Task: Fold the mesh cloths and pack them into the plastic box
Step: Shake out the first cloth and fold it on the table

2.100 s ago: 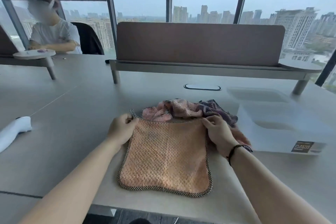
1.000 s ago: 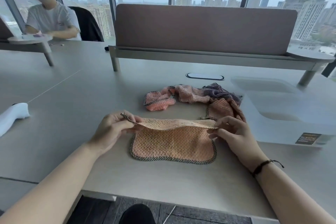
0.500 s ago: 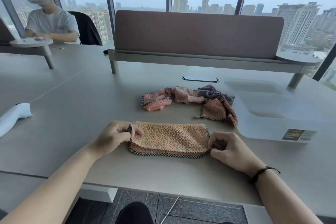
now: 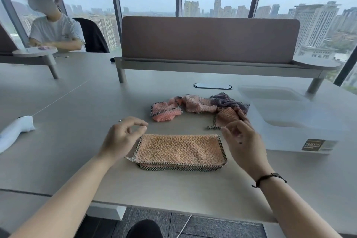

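Observation:
An orange mesh cloth point(image 4: 178, 151) with a dark checked border lies folded in half on the table in front of me. My left hand point(image 4: 121, 139) hovers at its left end, fingers apart and holding nothing. At the right end my right hand point(image 4: 242, 141) is lifted just off the cloth, also open. Behind the folded cloth sits a loose heap of mesh cloths point(image 4: 199, 107), pink, orange and grey-purple. The translucent plastic box point(image 4: 286, 121) stands to the right, its label facing me.
A white handheld object point(image 4: 15, 131) lies at the left edge of the grey table point(image 4: 77, 125). A brown divider panel on a raised shelf point(image 4: 210, 44) crosses the back. A person sits at the far left. The table's front edge is near my forearms.
The cloth's far edge was pulled toward me, folding it in half. Since half a second ago both hands have let go of its ends and lifted slightly, fingers spread.

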A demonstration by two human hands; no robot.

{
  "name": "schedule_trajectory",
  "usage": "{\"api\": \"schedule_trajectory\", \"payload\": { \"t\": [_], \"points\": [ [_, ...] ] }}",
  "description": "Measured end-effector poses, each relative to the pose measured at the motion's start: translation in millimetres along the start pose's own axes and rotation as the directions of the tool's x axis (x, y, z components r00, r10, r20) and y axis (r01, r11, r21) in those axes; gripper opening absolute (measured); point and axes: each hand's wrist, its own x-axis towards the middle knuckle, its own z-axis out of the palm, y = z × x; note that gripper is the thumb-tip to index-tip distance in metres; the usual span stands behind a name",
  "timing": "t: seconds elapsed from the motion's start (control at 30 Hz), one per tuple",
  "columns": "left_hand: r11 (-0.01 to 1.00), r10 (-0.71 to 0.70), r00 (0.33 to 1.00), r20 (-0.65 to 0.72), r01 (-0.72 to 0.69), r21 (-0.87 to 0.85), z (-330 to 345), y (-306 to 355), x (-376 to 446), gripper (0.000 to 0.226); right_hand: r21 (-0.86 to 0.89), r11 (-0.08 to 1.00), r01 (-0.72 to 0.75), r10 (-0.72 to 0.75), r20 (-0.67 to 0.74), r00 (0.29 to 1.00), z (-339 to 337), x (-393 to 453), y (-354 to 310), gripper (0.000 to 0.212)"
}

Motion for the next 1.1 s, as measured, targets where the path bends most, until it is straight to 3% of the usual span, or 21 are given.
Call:
{"api": "schedule_trajectory", "payload": {
  "t": [0.07, 0.17, 0.27, 0.33, 0.5, 0.77, 1.1],
  "points": [
    [0.977, 0.103, 0.991, 0.085, -0.117, 0.177, 11.4, 11.8, 8.7, 0.012, -0.065, 0.995, 0.078, -0.074, 0.053, 0.996, 18.0, 6.1, -26.9, 0.008],
    [0.874, 0.101, 0.893, 0.438, -0.290, 0.391, 32.1, 33.5, 19.2, 0.037, -0.130, 0.952, 0.278, -0.216, 0.360, 0.908, 60.2, 4.6, -68.7, 0.027],
    [0.653, -0.194, 0.724, 0.662, -0.409, 0.637, 49.0, 39.9, 19.9, 0.052, -0.111, 0.947, 0.302, -0.202, 0.527, 0.826, 94.4, -4.0, -83.0, 0.037],
    [0.646, -0.346, 0.670, 0.657, -0.337, 0.685, 55.2, 32.1, 8.8, 0.061, -0.158, 0.955, 0.251, -0.111, 0.595, 0.796, 103.8, -8.5, -70.3, 0.045],
    [0.718, -0.278, 0.792, 0.543, -0.204, 0.665, 58.7, 22.2, -10.1, 0.063, -0.319, 0.908, 0.272, 0.018, 0.679, 0.734, 97.7, -9.8, -50.2, 0.068],
    [0.739, -0.261, 0.825, 0.501, -0.163, 0.653, 58.6, 18.9, -13.7, 0.089, -0.483, 0.855, 0.189, 0.174, 0.610, 0.773, 64.1, -0.4, -17.5, 0.080],
    [0.737, -0.254, 0.814, 0.522, -0.187, 0.649, 57.1, 18.0, -15.0, 0.089, -0.535, 0.838, 0.107, 0.264, 0.569, 0.779, 31.2, 1.7, 10.5, 0.082]
  ]
}}
